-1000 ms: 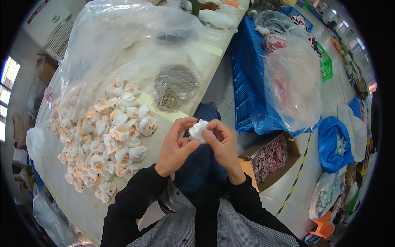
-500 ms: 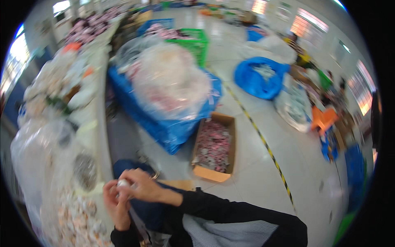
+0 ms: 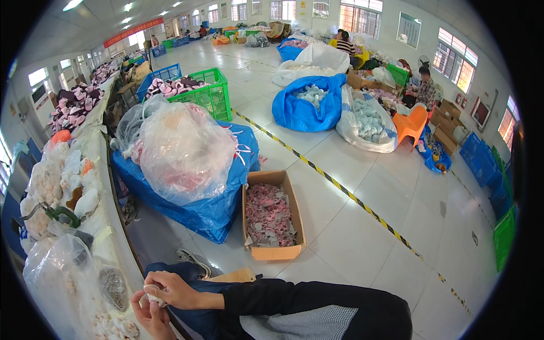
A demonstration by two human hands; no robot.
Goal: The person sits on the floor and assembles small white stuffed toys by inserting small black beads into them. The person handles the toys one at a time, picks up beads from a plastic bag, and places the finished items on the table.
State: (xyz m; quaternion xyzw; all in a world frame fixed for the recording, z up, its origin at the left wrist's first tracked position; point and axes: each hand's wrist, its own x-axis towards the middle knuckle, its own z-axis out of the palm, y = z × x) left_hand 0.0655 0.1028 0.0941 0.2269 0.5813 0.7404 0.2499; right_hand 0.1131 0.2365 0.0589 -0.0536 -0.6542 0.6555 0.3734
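Note:
Both hands meet over my lap at the table's edge, around a small white piece of soft, fabric-like stuff (image 3: 157,300); its exact kind does not show. My right hand (image 3: 177,290) pinches it from above with curled fingers. Below it, my left hand (image 3: 151,320) is closed on the same piece, with the thumb pressed up against it. The fingers cover much of the piece. Beside them on the table (image 3: 116,226) lie a pile of small whitish pieces (image 3: 113,327), a clear plastic bag (image 3: 54,277) and a bag of small dark grey bits (image 3: 114,288).
An open cardboard box (image 3: 292,253) of pink and grey scraps stands on the floor. Beyond are a blue-wrapped stack (image 3: 170,212) under a plastic bag (image 3: 184,150), a green crate (image 3: 218,96), a blue sack (image 3: 294,107) and an orange chair (image 3: 409,124). Other people sit far right.
My view has tilted up and swung right, showing more of the room, so things sit lower and further left. Both hands stay closed together on the white piece.

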